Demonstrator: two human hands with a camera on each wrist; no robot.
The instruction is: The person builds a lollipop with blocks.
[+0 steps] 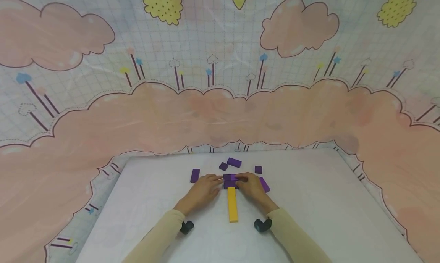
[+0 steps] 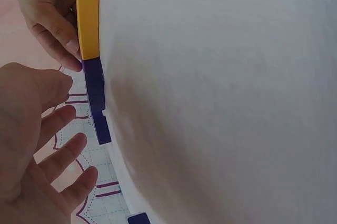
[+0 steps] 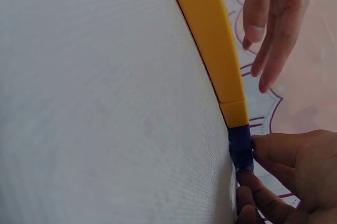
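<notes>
A long yellow block (image 1: 232, 205) lies on the white table, pointing away from me. Its far end meets purple blocks (image 1: 227, 184) set crosswise, with another purple row (image 1: 227, 177) just beyond. My right hand (image 1: 252, 186) pinches a purple block (image 3: 240, 142) of this group at its right end, thumb and fingertips against it in the right wrist view. To the left of the group is my left hand (image 1: 204, 188). Its fingers are loosely extended and spread in the left wrist view, with a gap between them and the purple blocks (image 2: 95, 87).
Loose purple blocks lie around the group: one on the left (image 1: 194, 175), a small one (image 1: 223, 166) and a longer one (image 1: 234, 162) behind, a small one (image 1: 258, 170) at back right, and another (image 1: 264, 184) beside the right hand. A cartoon-patterned cloth (image 1: 220, 118) hangs beyond the table.
</notes>
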